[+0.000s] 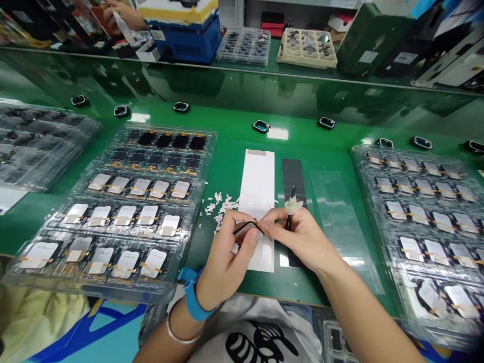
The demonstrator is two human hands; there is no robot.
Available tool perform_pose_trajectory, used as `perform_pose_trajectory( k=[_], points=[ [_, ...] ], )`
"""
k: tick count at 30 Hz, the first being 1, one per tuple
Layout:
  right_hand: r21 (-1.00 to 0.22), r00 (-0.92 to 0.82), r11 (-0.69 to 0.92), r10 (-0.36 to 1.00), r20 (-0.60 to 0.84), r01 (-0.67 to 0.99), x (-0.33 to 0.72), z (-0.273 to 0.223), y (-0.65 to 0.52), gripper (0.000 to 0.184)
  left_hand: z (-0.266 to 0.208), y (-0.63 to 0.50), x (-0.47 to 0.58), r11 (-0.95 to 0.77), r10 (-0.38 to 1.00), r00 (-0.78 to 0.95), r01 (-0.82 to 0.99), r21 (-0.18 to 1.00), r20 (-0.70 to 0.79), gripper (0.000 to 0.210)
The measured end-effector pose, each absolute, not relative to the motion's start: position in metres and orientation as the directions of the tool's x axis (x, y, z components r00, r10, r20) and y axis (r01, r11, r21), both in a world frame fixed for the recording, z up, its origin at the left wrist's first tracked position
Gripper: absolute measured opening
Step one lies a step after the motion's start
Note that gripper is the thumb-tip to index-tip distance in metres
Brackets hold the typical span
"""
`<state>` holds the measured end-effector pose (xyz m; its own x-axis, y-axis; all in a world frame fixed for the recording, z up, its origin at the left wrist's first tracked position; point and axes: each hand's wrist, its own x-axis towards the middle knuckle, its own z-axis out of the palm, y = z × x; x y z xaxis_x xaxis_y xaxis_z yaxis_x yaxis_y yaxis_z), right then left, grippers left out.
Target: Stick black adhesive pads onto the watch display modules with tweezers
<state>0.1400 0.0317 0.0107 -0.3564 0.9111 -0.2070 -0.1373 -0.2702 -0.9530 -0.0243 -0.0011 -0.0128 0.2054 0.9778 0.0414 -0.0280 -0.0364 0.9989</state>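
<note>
My left hand (227,257) is closed on a small display module (248,227), dark-rimmed with a pale back, between thumb and fingers. My right hand (304,234) meets it at the right edge, thumb and forefinger pinching near a small orange flex cable (259,225). Tucked in that same hand, a thin black tool, seemingly tweezers (289,222), points away from me with crumpled whitish tape around it. Below both hands lies a long white strip (257,176). White scraps (223,209) are scattered just left of it.
Clear trays of display modules stand left (191,201) and right (381,227). A dark strip (294,174) and a clear sheet (333,201) lie right of the white strip. Several black watch-like cases (260,126) line the back, under a shelf (249,70). Another person's hand (126,17) shows behind.
</note>
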Motion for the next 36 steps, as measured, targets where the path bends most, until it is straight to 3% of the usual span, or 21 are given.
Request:
perform_pose_trajectory(
  k=[5, 9, 19, 29, 33, 36],
  points=[
    [-0.979, -0.277, -0.203, 0.942, -0.190, -0.019, 0.139, 0.011, 0.031, 0.015, -0.011, -0.002, -0.026, 0.028, 0.964, 0.265, -0.095, 0.995, -0.002, 0.015],
    [-0.994, -0.188, -0.063, 0.979, -0.079, 0.088, 0.135, 0.014, 0.029, 0.015, -0.008, -0.001, -0.027, 0.068, 0.953, 0.300, -0.107, 0.992, -0.033, 0.021],
    [-0.980, -0.154, 0.069, 0.987, 0.040, 0.188, 0.134, 0.015, 0.022, 0.018, -0.010, 0.001, -0.023, 0.066, 0.966, 0.258, -0.152, 0.986, -0.025, 0.012],
    [-0.988, -0.139, -0.019, 0.989, -0.041, 0.152, 0.136, 0.011, 0.026, 0.020, -0.010, 0.002, -0.025, 0.048, 0.965, 0.259, -0.001, 0.999, -0.046, 0.011],
    [-0.990, 0.109, 0.101, 0.988, 0.112, 0.098, 0.146, 0.023, 0.049, 0.036, -0.007, 0.002, -0.023, -0.057, 0.964, 0.266, 0.212, 0.976, -0.002, 0.011],
    [-0.955, 0.346, 0.238, 0.894, 0.286, 0.175, 0.149, 0.025, 0.091, 0.037, -0.004, 0.003, -0.020, -0.194, 0.934, 0.352, 0.372, 0.908, 0.055, 0.013]
  ],
)
